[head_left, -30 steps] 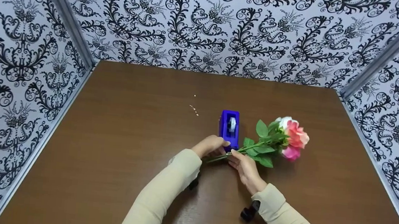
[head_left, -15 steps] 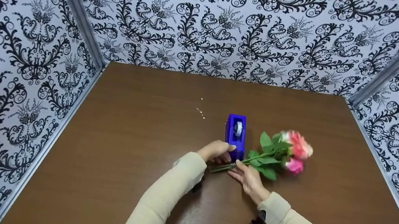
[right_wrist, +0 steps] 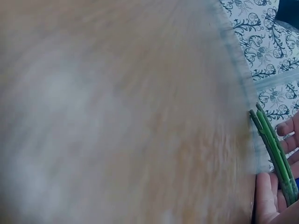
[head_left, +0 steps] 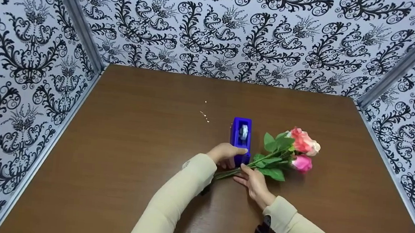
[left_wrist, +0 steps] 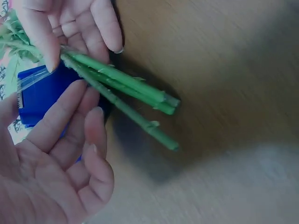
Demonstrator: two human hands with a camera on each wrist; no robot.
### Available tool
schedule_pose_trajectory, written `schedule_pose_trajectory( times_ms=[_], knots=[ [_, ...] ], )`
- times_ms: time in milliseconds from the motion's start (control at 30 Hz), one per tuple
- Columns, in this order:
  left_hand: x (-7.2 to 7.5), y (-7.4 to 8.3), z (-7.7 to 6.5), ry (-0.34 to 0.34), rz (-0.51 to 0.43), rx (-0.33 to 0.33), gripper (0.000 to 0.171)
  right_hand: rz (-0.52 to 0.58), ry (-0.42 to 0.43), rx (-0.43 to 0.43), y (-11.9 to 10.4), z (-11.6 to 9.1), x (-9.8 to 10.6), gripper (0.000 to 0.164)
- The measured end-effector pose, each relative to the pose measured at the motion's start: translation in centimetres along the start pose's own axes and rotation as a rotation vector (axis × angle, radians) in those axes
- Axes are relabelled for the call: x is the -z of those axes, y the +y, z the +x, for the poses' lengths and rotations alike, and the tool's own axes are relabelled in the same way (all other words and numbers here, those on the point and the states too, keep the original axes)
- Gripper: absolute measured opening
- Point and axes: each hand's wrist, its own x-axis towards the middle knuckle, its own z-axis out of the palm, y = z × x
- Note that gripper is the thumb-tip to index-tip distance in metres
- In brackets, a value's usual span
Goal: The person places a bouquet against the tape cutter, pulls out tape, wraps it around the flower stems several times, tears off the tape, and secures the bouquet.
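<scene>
In the head view a blue tape dispenser [head_left: 241, 144] stands on the table with a tape roll [head_left: 243, 132] in it. My left hand [head_left: 223, 153] grips its near end, thumb on top, fingers at the side. Just in front, my right hand [head_left: 256, 182] pinches the green stems [left_wrist: 126, 84] of artificial flowers [head_left: 303, 141], whose pink, coral and cream heads point right. In the left wrist view a clear tape strip [left_wrist: 35, 81] stretches from the serrated cutter to the right thumb at the stems. The stem ends stick out beyond both hands.
The brown wooden table [head_left: 134, 136] has small white specks [head_left: 205, 115] left of the dispenser. Patterned wall panels [head_left: 215, 31] with grey metal corner posts enclose the back and sides. A black wrist device [head_left: 262, 228] hangs under the right sleeve.
The right hand has drawn the stems slightly nearer the person, away from the dispenser, and the flower bunch has turned a little. The left hand stays at the dispenser. The head view has shifted slightly.
</scene>
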Motion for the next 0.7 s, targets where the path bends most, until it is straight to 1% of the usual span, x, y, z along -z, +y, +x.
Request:
schedule_pose_trajectory(
  times_ms=[67, 200, 267, 300, 400, 467, 533, 567, 600, 633, 700],
  knots=[
    [-0.12, 0.02, 0.09, 0.013, -0.027, 0.018, 0.056, -0.002, -0.007, 0.005, 0.13, -0.05, -0.03, 0.020],
    [-0.34, 0.07, 0.13, 0.003, -0.078, 0.035, 0.052, 0.001, 0.014, 0.008, 0.30, -0.29, -0.01, 0.010],
    [-0.38, 0.12, 0.09, 0.004, -0.088, 0.033, 0.052, 0.002, 0.022, 0.008, 0.27, -0.40, -0.04, 0.011],
    [-0.37, 0.15, 0.06, 0.005, -0.089, 0.030, 0.052, -0.001, 0.022, 0.010, 0.25, -0.45, -0.06, 0.015],
    [-0.27, 0.24, -0.05, 0.019, -0.079, 0.030, 0.052, -0.009, 0.010, 0.010, 0.18, -0.54, -0.13, 0.041],
    [-0.23, 0.27, -0.07, 0.027, -0.074, 0.032, 0.052, -0.013, 0.006, 0.010, 0.20, -0.53, -0.13, 0.049],
    [-0.25, 0.29, -0.10, 0.038, -0.074, 0.029, 0.053, -0.011, 0.017, 0.010, 0.28, -0.48, -0.12, 0.045],
    [-0.28, 0.28, -0.12, 0.046, -0.073, 0.026, 0.053, -0.009, 0.025, 0.009, 0.37, -0.44, -0.09, 0.037],
    [-0.31, 0.24, -0.12, 0.051, -0.075, 0.024, 0.052, -0.012, 0.030, 0.010, 0.44, -0.45, -0.07, 0.034],
    [-0.35, 0.14, -0.13, 0.053, -0.081, 0.020, 0.052, -0.012, 0.031, 0.010, 0.52, -0.50, -0.05, 0.032],
    [-0.35, -0.18, -0.25, 0.044, -0.084, 0.003, 0.054, -0.003, 0.019, 0.003, 0.72, -0.64, 0.05, 0.034]
  ],
)
